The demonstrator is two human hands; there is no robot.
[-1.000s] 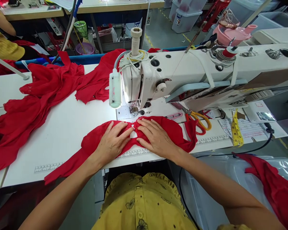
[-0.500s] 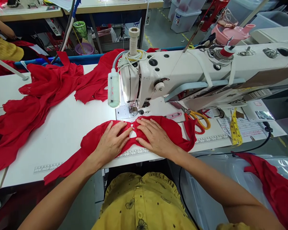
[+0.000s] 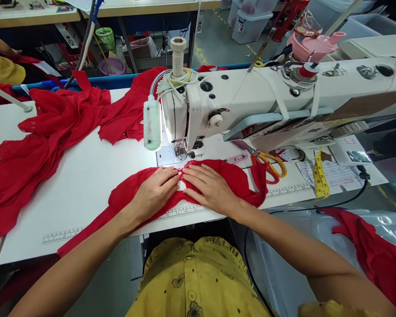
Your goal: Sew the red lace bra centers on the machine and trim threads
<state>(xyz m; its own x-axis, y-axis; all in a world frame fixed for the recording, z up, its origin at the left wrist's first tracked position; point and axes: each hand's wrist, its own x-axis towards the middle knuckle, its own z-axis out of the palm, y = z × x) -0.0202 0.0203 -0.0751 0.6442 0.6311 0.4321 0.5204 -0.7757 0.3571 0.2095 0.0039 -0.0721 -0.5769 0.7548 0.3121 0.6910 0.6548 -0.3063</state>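
A red lace-trimmed garment [image 3: 232, 178], shaped like a bra, lies spread on the white sewing table [image 3: 75, 187]. My left hand [image 3: 158, 187] rests flat on its left half, palm down, fingers stretched and close together. On the right half lies my right hand [image 3: 209, 187], also palm down, its fingers slightly apart. Between my fingertips a small gap at the garment's middle lets the white table show through. Just beyond the hands stands the sewing machine [image 3: 201, 101]; its presser foot [image 3: 180, 151] is apart from the garment. My palms hide part of the cloth.
Orange-handled scissors [image 3: 272, 165] and a pink tool [image 3: 236, 158] lie right of the needle area. A yellow tape measure [image 3: 320, 176] hangs over papers. Red fabric pieces [image 3: 62, 119] are heaped at left. Another person's yellow sleeve [image 3: 3, 68] shows far left.
My left hand's fingers have drawn closer together and its fingertips shifted slightly toward the garment's middle. My right hand has barely moved. The whole view has shifted slightly.
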